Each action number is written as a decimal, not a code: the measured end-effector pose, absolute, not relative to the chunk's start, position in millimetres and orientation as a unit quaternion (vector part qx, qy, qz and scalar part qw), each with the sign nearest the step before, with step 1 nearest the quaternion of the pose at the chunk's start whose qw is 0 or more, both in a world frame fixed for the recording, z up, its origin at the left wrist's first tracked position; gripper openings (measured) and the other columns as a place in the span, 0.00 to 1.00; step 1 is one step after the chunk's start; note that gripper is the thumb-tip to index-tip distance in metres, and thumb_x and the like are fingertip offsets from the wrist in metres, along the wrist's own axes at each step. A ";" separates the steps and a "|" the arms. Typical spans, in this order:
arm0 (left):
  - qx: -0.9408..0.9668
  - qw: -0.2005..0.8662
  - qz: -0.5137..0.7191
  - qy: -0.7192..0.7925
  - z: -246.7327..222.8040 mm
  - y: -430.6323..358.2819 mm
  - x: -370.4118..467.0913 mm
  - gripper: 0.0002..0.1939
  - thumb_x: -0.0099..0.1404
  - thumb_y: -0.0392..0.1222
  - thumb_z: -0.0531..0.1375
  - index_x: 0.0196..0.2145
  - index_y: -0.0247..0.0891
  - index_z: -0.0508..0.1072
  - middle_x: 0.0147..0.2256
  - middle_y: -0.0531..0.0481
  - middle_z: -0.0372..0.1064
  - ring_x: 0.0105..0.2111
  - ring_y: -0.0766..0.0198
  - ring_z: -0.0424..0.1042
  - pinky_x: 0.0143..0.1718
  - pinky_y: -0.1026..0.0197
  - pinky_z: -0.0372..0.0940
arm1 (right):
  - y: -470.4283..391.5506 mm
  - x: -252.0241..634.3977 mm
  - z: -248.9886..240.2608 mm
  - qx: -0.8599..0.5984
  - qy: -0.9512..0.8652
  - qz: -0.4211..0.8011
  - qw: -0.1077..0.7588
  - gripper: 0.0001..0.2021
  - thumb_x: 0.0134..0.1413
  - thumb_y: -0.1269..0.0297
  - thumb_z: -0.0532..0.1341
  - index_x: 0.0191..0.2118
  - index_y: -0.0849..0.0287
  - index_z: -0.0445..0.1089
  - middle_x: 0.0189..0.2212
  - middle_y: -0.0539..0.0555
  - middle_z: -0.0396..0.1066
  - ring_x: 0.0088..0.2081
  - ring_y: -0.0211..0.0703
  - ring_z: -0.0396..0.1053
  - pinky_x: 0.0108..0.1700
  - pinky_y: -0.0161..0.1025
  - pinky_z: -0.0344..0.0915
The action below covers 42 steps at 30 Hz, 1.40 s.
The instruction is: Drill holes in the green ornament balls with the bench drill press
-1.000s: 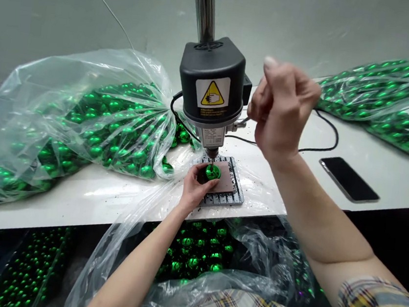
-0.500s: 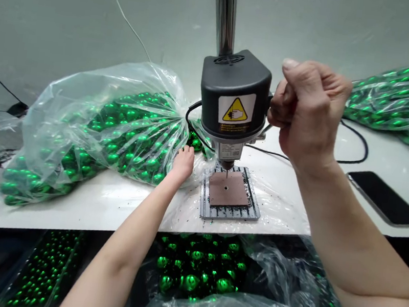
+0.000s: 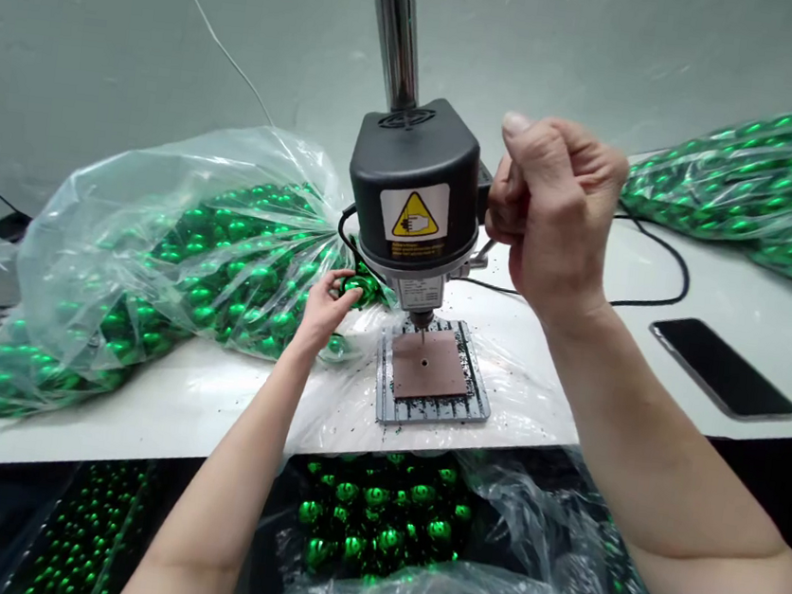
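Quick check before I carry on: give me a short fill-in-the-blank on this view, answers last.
1. The left hand is at shiny balls coloured ____.
2. The right hand is ____ in the picture than the left.
3. The warning triangle on the drill head is filled with ____.
4. The phone lies to the drill head's ____ in the picture.

Missing words: green; higher; yellow; right.

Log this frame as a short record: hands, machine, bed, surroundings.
left hand: at the bag mouth, fingers and thumb at a green ball; grip unclear
right hand: closed over the end of the lever
machine: black drill head, hand-warning sticker on front
bed: brown pad with a hole, on grey base
left side: clear bag of green balls
right side: phone; another bag behind
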<state>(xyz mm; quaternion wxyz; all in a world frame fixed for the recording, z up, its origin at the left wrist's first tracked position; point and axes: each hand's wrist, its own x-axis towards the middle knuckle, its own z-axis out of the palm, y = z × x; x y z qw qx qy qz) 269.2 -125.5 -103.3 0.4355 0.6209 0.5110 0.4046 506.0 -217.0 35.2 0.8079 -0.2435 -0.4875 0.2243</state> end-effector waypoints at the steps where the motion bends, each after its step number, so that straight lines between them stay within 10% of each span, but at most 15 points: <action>1: 0.563 0.523 0.421 0.482 -99.7 -140.1 269.0 0.21 0.58 0.44 0.66 0.50 0.40 0.73 0.44 0.46 0.72 0.42 0.56 0.75 0.48 0.50 0.72 | -216.9 505.6 35.7 -0.242 -0.483 0.227 0.811 0.29 0.50 0.48 0.73 0.15 0.56 0.56 0.11 0.44 0.52 0.11 0.30 0.45 0.11 0.37 0.39; 5: 0.357 0.751 0.385 0.401 -93.3 -192.7 273.2 0.19 0.61 0.46 0.66 0.48 0.38 0.74 0.47 0.42 0.75 0.44 0.55 0.77 0.48 0.50 0.74 | -213.5 505.2 35.3 -0.228 -0.464 0.217 0.828 0.29 0.44 0.48 0.76 0.14 0.55 0.57 0.10 0.44 0.51 0.10 0.31 0.43 0.10 0.39 0.36; 10: 0.294 0.788 0.368 0.396 -102.8 -216.6 278.9 0.17 0.60 0.44 0.70 0.44 0.34 0.75 0.47 0.41 0.76 0.45 0.56 0.77 0.52 0.51 0.73 | -211.3 508.5 32.6 -0.227 -0.483 0.228 0.814 0.27 0.45 0.48 0.75 0.15 0.54 0.58 0.11 0.44 0.52 0.11 0.32 0.44 0.11 0.40 0.37; 19: 0.472 0.589 0.487 0.441 -146.7 -221.1 306.1 0.29 0.46 0.43 0.77 0.44 0.39 0.70 0.38 0.50 0.77 0.39 0.64 0.76 0.47 0.59 0.69 | -212.0 511.5 32.0 -0.268 -0.515 0.196 0.790 0.30 0.52 0.42 0.69 0.17 0.52 0.53 0.12 0.45 0.52 0.12 0.34 0.47 0.11 0.40 0.42; 33: 0.710 0.407 0.412 0.400 -164.5 -231.5 319.7 0.21 0.54 0.42 0.72 0.45 0.39 0.74 0.45 0.44 0.75 0.46 0.55 0.74 0.50 0.50 0.68 | -218.6 506.8 36.6 -0.272 -0.485 0.224 0.800 0.32 0.45 0.36 0.70 0.16 0.52 0.52 0.12 0.45 0.50 0.13 0.34 0.45 0.14 0.42 0.38; 42: 0.634 0.434 0.481 0.424 -170.7 -241.7 336.4 0.23 0.53 0.45 0.73 0.44 0.40 0.73 0.44 0.46 0.76 0.45 0.57 0.75 0.51 0.51 0.69 | -222.9 507.0 37.9 -0.292 -0.487 0.243 0.786 0.32 0.50 0.36 0.68 0.18 0.53 0.52 0.13 0.44 0.51 0.14 0.33 0.46 0.16 0.41 0.40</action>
